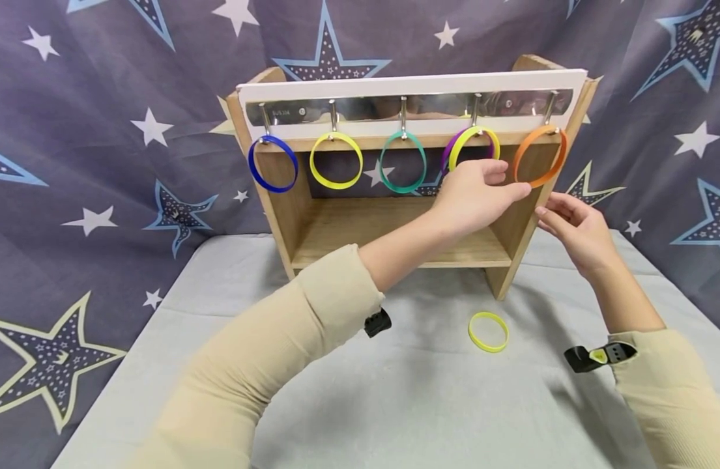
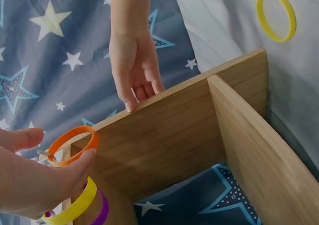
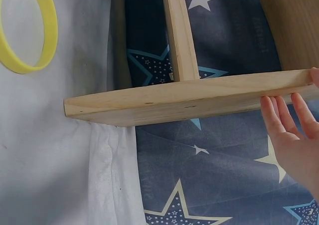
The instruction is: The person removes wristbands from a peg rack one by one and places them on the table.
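Note:
An orange wristband [image 1: 540, 156] hangs on the rightmost hook of a wooden shelf [image 1: 395, 228]. My left hand [image 1: 477, 195] reaches across to it, thumb and fingers spread apart. In the left wrist view one fingertip lies against the lower side of the orange wristband [image 2: 75, 145], while another finger stays clear of it. My right hand [image 1: 585, 234] rests against the shelf's right side panel [image 3: 164, 103], with fairly straight fingers on the outer face and the thumb by the front edge. Behind my left hand, a yellow wristband [image 1: 475, 138] and a purple one [image 1: 449, 153] share a hook.
Blue [image 1: 273, 164], yellow [image 1: 336, 161] and green wristbands [image 1: 403, 163] hang on the other hooks of the metal strip [image 1: 360, 107]. One more yellow wristband [image 1: 488, 332] lies on the grey cloth [image 1: 424, 397] before the shelf. A star-patterned curtain [image 1: 101, 163] stands behind.

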`<state>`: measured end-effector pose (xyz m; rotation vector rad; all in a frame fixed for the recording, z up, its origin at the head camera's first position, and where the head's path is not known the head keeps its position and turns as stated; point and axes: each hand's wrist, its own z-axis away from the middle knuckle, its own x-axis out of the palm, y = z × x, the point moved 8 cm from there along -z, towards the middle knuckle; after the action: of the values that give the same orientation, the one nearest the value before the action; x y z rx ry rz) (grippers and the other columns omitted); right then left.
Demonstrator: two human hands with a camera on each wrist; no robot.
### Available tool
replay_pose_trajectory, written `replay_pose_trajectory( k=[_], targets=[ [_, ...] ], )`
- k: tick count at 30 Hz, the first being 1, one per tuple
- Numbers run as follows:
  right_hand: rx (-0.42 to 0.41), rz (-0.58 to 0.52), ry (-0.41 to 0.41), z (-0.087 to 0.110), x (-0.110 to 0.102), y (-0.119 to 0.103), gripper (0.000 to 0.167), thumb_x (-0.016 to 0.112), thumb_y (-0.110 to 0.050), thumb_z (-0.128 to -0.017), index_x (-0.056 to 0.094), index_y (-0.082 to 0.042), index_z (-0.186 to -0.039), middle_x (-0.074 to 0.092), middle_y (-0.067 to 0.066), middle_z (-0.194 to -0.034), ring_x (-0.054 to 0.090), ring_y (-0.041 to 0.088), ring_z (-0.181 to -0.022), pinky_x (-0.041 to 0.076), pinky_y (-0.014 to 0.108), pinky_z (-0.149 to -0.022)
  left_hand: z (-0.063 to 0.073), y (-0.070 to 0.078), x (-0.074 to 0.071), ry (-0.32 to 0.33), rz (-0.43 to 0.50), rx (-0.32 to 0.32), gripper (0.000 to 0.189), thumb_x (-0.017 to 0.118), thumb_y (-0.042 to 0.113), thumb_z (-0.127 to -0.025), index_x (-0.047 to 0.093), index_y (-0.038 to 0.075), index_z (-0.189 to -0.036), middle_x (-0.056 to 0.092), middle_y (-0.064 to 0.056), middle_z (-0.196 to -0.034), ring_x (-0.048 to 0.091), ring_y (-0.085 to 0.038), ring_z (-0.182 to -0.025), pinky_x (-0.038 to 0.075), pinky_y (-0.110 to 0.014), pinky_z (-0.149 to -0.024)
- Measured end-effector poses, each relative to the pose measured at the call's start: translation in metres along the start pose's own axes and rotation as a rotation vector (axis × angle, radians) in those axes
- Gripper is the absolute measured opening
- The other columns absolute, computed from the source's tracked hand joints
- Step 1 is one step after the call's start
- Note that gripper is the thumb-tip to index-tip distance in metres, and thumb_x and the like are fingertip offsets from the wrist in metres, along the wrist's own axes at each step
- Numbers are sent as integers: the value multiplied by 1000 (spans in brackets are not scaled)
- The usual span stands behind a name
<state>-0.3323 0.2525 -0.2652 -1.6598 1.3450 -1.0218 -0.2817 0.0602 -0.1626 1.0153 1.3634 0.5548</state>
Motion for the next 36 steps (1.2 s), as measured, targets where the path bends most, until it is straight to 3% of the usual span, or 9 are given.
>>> replay_pose_trajectory(
  k=[5,13,27,36],
  targets=[
    [-2,-4,0,0,0,0,23,61,2,-90,66,-14,-106,67,-7,-92,66,0,-86,57,10,-77,-7,0,5,18,34,9,56,71,32,-86,53,16,-137,63,5,-132,60,-3,-120,52,-12,-95],
    [-9,-23,-4,0,1,-1,23,61,2,-90,67,-14,-105,68,-6,-91,66,0,-86,58,11,-77,-12,6,10,64,36,72,46,71,27,-87,59,13,-130,68,4,-123,65,-2,-108,53,-7,-82],
    [-10,-18,-10,0,1,-1,24,60,3,-90,67,-14,-105,68,-6,-91,66,1,-86,57,11,-77,-17,27,5,223,-153,272,21,65,24,-91,70,11,-106,76,4,-96,69,3,-87,46,-2,-72],
    [-19,-36,-3,0,1,-2,23,60,4,-90,68,-13,-103,68,-6,-88,66,1,-84,58,11,-77,-15,35,0,282,-176,318,17,64,22,-92,72,12,-102,77,7,-91,69,5,-82,45,-1,-69]
  ],
)
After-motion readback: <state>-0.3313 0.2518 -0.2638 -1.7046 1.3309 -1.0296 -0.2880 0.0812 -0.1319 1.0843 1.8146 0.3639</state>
